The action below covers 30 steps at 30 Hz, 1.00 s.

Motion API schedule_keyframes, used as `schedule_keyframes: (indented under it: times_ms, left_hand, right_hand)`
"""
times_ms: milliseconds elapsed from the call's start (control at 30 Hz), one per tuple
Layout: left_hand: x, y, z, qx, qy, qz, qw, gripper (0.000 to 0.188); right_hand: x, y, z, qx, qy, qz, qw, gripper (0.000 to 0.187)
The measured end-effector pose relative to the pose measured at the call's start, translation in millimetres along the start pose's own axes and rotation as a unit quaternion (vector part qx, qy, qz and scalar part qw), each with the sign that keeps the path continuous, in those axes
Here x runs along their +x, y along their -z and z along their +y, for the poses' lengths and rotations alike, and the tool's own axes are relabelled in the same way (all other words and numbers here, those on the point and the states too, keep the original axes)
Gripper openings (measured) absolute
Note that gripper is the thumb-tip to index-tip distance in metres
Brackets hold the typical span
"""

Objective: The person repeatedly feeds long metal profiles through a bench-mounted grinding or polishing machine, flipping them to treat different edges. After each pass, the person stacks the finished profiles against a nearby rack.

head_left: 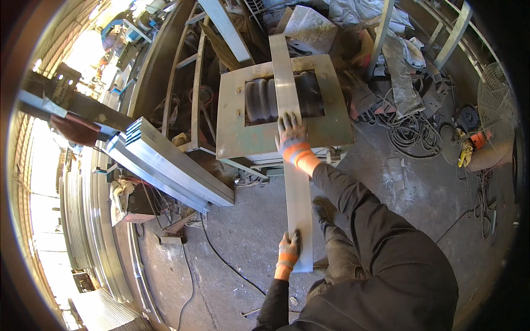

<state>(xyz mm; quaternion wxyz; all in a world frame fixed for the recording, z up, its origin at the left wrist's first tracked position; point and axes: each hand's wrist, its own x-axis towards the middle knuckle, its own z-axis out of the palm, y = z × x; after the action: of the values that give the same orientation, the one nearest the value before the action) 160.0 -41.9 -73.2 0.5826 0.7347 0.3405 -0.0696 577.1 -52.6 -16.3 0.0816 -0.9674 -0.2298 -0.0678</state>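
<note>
A long flat metal bar [298, 204] runs from near my legs to beyond the far edge of a worn metal machine table [232, 132]. It crosses a rectangular opening in the tabletop, where a dark ridged roller [260, 100] shows on both sides of the bar. My left hand [289, 252], in a grey glove with an orange cuff, grips the left edge of the bar close to its near end. Gloved alike, my right hand [292, 134] lies flat on top of the bar, fingers stretched out, at the near edge of the opening.
Several metal profiles [182, 163] are stacked left of the machine. Coiled cables [414, 135], a fan [495, 94] and a yellow-and-orange tool [472, 144] lie or stand to the right. A black cable [223, 256] trails over the floor on the left. Scrap and sacks [312, 27] crowd behind the machine.
</note>
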Motion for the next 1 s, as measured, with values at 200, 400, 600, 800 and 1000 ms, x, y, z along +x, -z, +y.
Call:
schedule_keyframes:
  times_ms: [200, 400, 600, 800, 1000]
  left_hand:
    - [-189, 36, -126, 0.045, 0.068, -0.011, 0.997, 0.056]
    - [-335, 66, -224, 0.073, 0.07, 0.011, 0.995, 0.067]
    - [-392, 78, -192, 0.322, 0.053, 0.122, 0.937, 0.061]
    - [-351, 90, -131, 0.207, -0.071, 0.056, 0.974, 0.055]
    - [-180, 111, -96, -0.087, 0.061, -0.039, 0.994, 0.073]
  right_hand:
    - [-218, 36, -67, 0.011, 0.007, -0.03, 0.999, 0.078]
    - [-381, 56, -122, 0.047, 0.02, -0.053, 0.997, 0.077]
    - [-416, 73, -153, 0.232, -0.119, -0.092, 0.961, 0.105]
    - [-329, 29, -122, 0.481, -0.118, 0.074, 0.866, 0.113]
    - [-220, -11, -57, 0.762, -0.097, 0.074, 0.636, 0.104]
